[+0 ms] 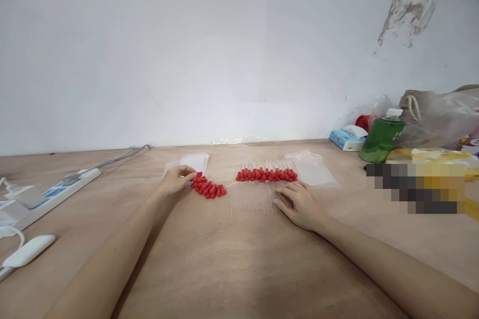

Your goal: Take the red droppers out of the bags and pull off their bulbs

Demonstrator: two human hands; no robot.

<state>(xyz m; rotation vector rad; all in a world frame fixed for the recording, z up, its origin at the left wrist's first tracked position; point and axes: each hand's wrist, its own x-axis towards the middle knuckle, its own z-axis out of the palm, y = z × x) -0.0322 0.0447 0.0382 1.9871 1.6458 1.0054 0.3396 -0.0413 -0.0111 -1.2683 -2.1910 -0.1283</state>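
Bare forearms (112, 244) extend over the wood surface (209, 269), on either side of the clear row (249, 198), which serves as reference. Right hand (305, 207) is at the clear row's right end; its thumb and fingers are parted, and no firm grip shows. Left hand (174, 179) is to the left, thumb and forefinger drawn together at the end of the red cluster (209, 188); whether a piece is pinched cannot be told. Directly behind the clear row are the red heads (266, 175), their pale stems pointing away.

Stage, in my judgement: arranging or separating thin pieces. Moving them calls for light fingertip contact, so that neighbours keep their order.

Well left of the clear row: white device (30, 251), charger (26, 197) and power strip (84, 178). Behind it, to left and right: clear packets (314, 168). Far right: green bottle (382, 139), tissue pack (346, 140) and plastic bags (441, 117). Beyond all stands a pale wall (209, 50), its finish peeling at upper right.
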